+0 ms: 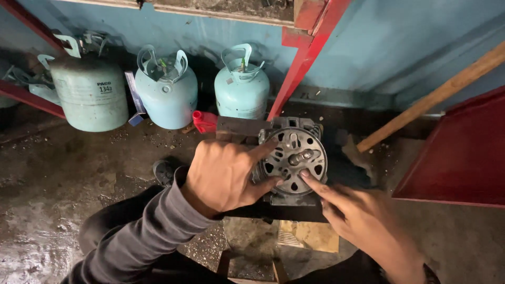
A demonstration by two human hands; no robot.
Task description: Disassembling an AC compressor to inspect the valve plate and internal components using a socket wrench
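Observation:
A grey metal motor (pixel 294 155) with a slotted round end plate and a short shaft in its middle stands on a dark block on the floor. My left hand (pixel 223 176) grips the motor's left rim, thumb and fingers wrapped around the edge. My right hand (pixel 357 221) reaches in from the lower right, its fingertips touching the lower right edge of the end plate. Neither hand lifts the motor.
Three pale green gas cylinders (pixel 167 94) stand against the blue wall behind. A red metal post (pixel 305 58) slants down beside the motor. A wooden stick (pixel 436 97) leans at the right above a dark red panel (pixel 463 152). A red cap (pixel 202 121) lies on the grimy floor.

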